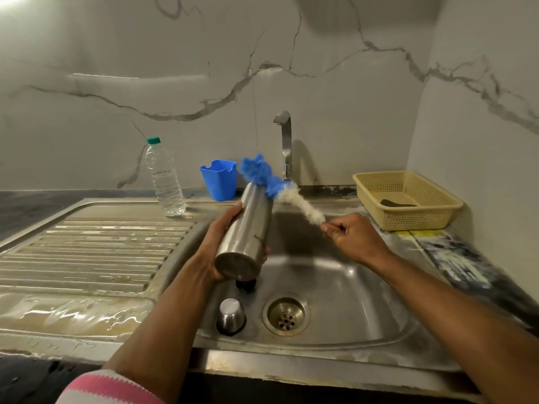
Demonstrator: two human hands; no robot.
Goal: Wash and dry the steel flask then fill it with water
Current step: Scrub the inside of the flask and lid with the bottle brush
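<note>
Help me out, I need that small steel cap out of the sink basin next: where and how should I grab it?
Come straight down from above and pinch the steel cap across its round side wall. It stands upright on the sink floor with its closed end up, left of the drain, so the sides are free. The left hand holds the flask just above, so move that aside first.

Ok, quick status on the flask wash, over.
Left hand grips steel flask, tilted over sink. Right hand holds bottle brush at flask mouth. Tap shows no water. Steel cap in basin, clear.
</note>
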